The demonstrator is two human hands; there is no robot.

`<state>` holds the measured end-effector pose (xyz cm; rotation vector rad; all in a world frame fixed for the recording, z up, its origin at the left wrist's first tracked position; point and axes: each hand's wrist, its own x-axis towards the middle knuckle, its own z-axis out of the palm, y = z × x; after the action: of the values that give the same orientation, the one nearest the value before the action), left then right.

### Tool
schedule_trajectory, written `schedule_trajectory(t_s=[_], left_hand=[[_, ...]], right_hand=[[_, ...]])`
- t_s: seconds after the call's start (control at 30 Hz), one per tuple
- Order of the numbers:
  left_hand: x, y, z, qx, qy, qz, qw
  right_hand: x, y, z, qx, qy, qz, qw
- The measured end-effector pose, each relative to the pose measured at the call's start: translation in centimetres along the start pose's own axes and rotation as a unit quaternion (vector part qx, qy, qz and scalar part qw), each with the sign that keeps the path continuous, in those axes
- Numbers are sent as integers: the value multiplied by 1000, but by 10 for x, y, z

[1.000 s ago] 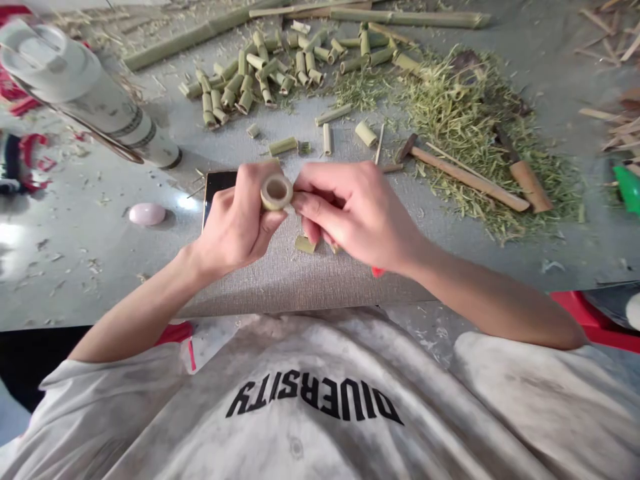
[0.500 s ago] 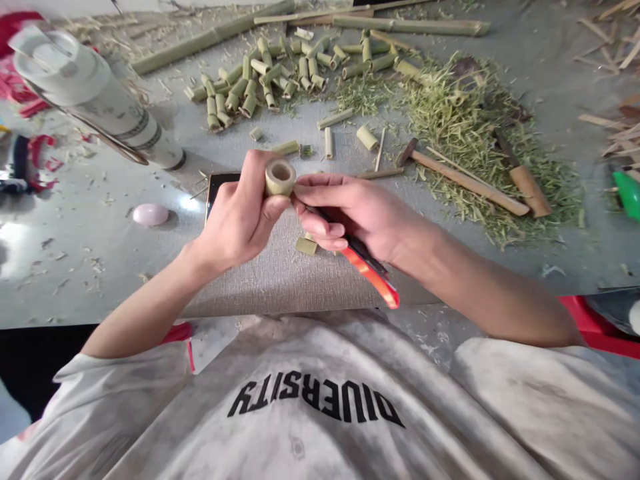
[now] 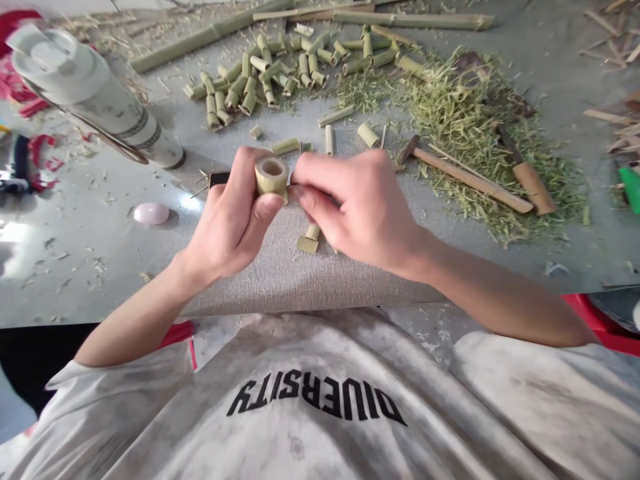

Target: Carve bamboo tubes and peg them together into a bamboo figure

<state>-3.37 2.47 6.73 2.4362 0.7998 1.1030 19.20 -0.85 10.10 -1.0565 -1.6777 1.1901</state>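
My left hand point(image 3: 227, 223) is closed round a short hollow bamboo piece point(image 3: 271, 175), its open ring end facing up towards me. Close on its right is my right hand point(image 3: 363, 207), turned knuckles up, with thumb and forefinger pinched beside the bamboo wall. Inside that fist a dark strip of the utility knife shows; its blade and the red-orange handle are hidden by the fingers. Below the hands, a small flat bamboo piece point(image 3: 307, 244) lies on the table, with another short piece against it. Part of a black phone-like slab point(image 3: 219, 179) shows behind my left hand.
Many cut bamboo pieces point(image 3: 250, 83) lie heaped at the back, below long bamboo poles point(image 3: 415, 21). To the right, a hammer point(image 3: 470, 177) and a wooden-handled blade point(image 3: 534, 189) rest on green shavings point(image 3: 450, 100). A white bottle point(image 3: 100, 100) and pink oval object point(image 3: 151, 213) are at left.
My right hand has rolled over, knuckles up, so the knife's red-orange handle no longer shows. My left hand and the bamboo piece have shifted slightly left.
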Motion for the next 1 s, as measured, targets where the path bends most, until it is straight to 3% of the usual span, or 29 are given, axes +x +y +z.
schedule_trajectory(t_s=[0.07,0.1,0.27,0.3,0.37,0.43,0.47,0.57,0.67,0.73,0.8,0.87,0.9,0.97,1.0], left_hand=[[0,-3,2,-34,-15,-30,999],[0,-4,3,-38,-14,-31,999],[1,1,4,42,5,-3,999],[1,1,3,44,2,-6,999],[1,2,4,27,-1,-13,1000],[0,1,5,13,-4,-25,1000],[0,0,6,13,-4,-31,999],[-3,0,5,26,8,2,1000],[-4,5,2,19,-1,12,1000],[-4,7,0,6,2,-11,1000],[-4,7,1,-19,-2,-50,999],[-5,2,4,-43,-8,-57,997],[-6,-2,6,-43,-3,-46,998],[-9,-8,10,-35,7,-13,999],[-10,-11,12,-37,9,-13,999]], right_hand=[[0,1,-1,-34,39,-32,998],[0,2,-1,-29,30,-37,998],[2,8,-4,114,-133,44,984],[1,8,-4,90,-122,34,988],[0,8,-4,-47,-42,-49,997],[-1,8,-3,-166,26,-136,976],[0,9,-3,-176,38,-151,972],[0,7,-3,-40,-50,-55,996],[-3,0,-3,35,-136,25,990],[-7,-5,-4,-80,-77,-31,993],[-9,-5,-4,-236,-4,-122,964],[-7,0,-5,-280,23,-166,945],[-6,4,-5,-241,10,-145,960],[-1,13,-5,-60,-62,-41,995],[1,17,-5,54,-106,23,993]])
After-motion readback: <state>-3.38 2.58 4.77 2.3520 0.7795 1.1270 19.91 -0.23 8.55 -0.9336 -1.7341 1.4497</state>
